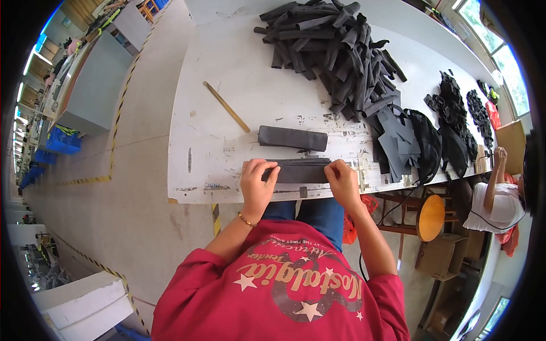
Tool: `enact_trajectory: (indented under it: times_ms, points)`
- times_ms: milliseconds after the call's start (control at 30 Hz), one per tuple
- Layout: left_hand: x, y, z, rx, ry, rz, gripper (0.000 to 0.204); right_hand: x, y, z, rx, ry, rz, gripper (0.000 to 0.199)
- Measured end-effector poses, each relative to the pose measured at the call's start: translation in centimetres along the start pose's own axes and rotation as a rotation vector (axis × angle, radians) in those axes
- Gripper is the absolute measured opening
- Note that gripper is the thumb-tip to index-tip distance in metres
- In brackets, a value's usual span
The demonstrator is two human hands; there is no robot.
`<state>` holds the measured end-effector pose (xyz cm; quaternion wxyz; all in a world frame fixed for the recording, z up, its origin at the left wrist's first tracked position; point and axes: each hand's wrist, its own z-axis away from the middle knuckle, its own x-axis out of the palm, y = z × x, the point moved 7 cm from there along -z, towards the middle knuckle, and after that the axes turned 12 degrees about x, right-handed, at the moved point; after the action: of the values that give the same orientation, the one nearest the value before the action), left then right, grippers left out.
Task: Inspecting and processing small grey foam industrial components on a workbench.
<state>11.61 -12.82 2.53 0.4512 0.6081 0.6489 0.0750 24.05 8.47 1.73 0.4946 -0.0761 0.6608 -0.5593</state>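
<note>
A flat stack of dark grey fabric strips (pixel 301 174) lies near the front edge of the white table. My left hand (pixel 259 181) pinches its left end, with thumb and fingers closed on it. At the right end, my right hand (pixel 343 181) grips the same stack between thumb and fingertips. Just beyond it rests a folded dark fabric bundle (pixel 293 138), which neither hand touches. Farther left, a thin wooden stick (pixel 226 107) lies at a slant on the tabletop.
A large heap of rolled dark fabric pieces (pixel 347 54) covers the back of the table (pixel 222 62). Flat dark pieces (pixel 396 139) and a black bag (pixel 424 145) sit to the right. A round wooden stool (pixel 430 217) and another person (pixel 496 204) are at far right.
</note>
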Motion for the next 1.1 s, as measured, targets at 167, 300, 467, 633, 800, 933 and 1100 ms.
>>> enact_trajectory:
  times_ms: [167,300,467,633,800,933,1100]
  points:
    - [1.7,3.7,-1.4,0.293,-0.219,-0.187,0.033,0.2,0.6,-1.6,-0.046,0.062,0.146,0.015]
    - [5.8,1.6,0.6,0.423,-0.42,-0.143,0.041,2.2,1.3,-2.5,-0.062,0.074,0.278,0.018]
    - [6.4,-1.0,-0.5,0.415,-0.491,0.034,0.037,3.5,2.9,-2.7,-0.054,0.077,0.217,0.022]
    - [6.2,0.1,0.1,0.508,-0.525,-0.037,0.04,3.0,3.2,-2.4,-0.018,0.001,0.146,0.026]
    - [5.5,2.3,-0.5,0.493,-0.643,-0.138,0.046,-3.2,4.3,-4.8,0.113,0.18,0.119,0.025]
    - [5.4,3.4,-1.2,0.464,-0.73,-0.169,0.047,-7.7,4.8,-8.9,0.051,0.387,0.118,0.024]
    - [5.7,4.4,-2.4,0.469,-0.764,-0.175,0.049,-8.9,3.7,-13.4,0.183,0.592,0.072,0.035]
